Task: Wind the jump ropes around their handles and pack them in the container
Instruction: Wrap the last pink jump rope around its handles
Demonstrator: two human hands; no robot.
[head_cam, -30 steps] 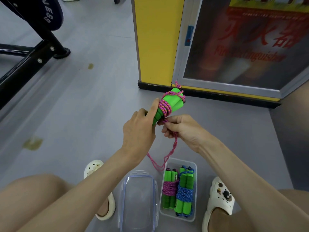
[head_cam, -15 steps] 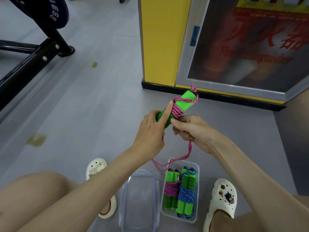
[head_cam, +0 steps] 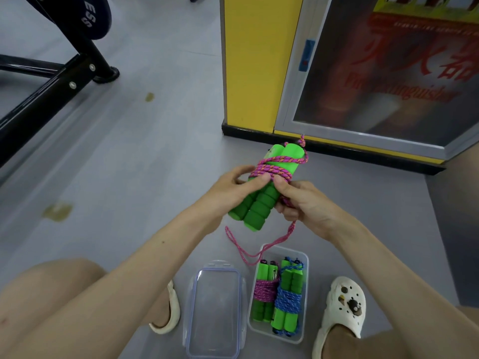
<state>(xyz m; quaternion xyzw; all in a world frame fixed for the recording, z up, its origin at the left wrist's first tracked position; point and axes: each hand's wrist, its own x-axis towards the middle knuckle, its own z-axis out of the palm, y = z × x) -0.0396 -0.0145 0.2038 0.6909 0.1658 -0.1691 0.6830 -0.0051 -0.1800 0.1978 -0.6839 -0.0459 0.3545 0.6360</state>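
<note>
Since the loose tail (head_cam: 245,260) of the pink rope (head_cam: 274,170) dangles down to the rim of the container (head_cam: 306,270) by my feet, I judge the nearest risk to be a snag — the loop catching on that rim and tugging the coils slack at the next turn. Higher up, my left hand (head_cam: 233,189) grips the two green handles (head_cam: 259,207), held in the air above the floor, with the thumb pressed on the coils. My right hand (head_cam: 304,207) is curled round the rope just beside them. The topmost turn crosses slantwise near the handle tops, so if the thumb eases or I feed unevenly, it could slide off the end and loosen the winding. The handles are bound only along their upper half, so the free ends might splay.

Counting outward: a left clog (head_cam: 172,317) and a right clog (head_cam: 346,304), two in all. One lid (head_cam: 215,309) lies beside the one container, which holds two wound ropes — a pink bundle (head_cam: 264,291) and a blue bundle (head_cam: 287,300). Then comes one rope in hand on two handles. Farther off stand one yellow pillar (head_cam: 248,60), one glass-fronted cabinet (head_cam: 388,73) and one black metal frame (head_cam: 51,85).
</note>
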